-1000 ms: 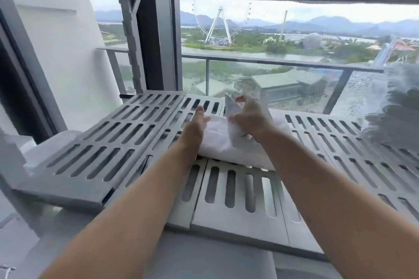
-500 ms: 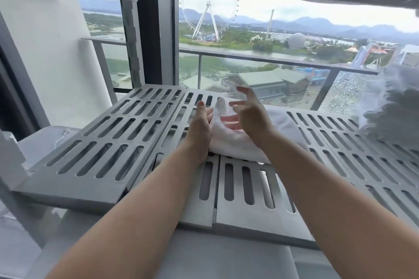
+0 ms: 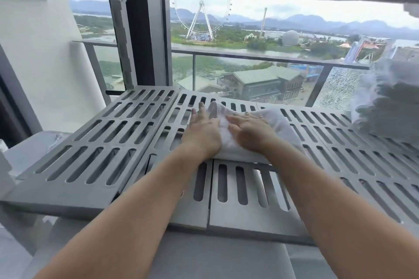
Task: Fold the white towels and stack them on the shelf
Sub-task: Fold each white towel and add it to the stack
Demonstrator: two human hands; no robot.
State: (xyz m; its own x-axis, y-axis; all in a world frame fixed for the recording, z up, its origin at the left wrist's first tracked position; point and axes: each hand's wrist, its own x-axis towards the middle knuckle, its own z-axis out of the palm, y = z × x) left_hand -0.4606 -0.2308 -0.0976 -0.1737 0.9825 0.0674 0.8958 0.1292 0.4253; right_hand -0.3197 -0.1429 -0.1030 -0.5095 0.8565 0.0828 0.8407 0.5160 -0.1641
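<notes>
one folded white towel (image 3: 278, 129) is lying on the slatted shelf (image 3: 95, 142), with the left hand (image 3: 204, 133) and right hand (image 3: 251, 131) pressing it flat, fingers spread, gripping nothing. more towels (image 3: 390, 106) are waiting at the far right, seemingly unstacked

Slatted grey shelf (image 3: 95, 156) bearing folded white towel (image 3: 229, 149).

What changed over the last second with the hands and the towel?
The right hand let go of the towel corner it had pinched up and came down flat, fingers spread, on the folded white towel. The left hand moved onto the towel's left end. The towel stayed on the slatted shelf.
</notes>
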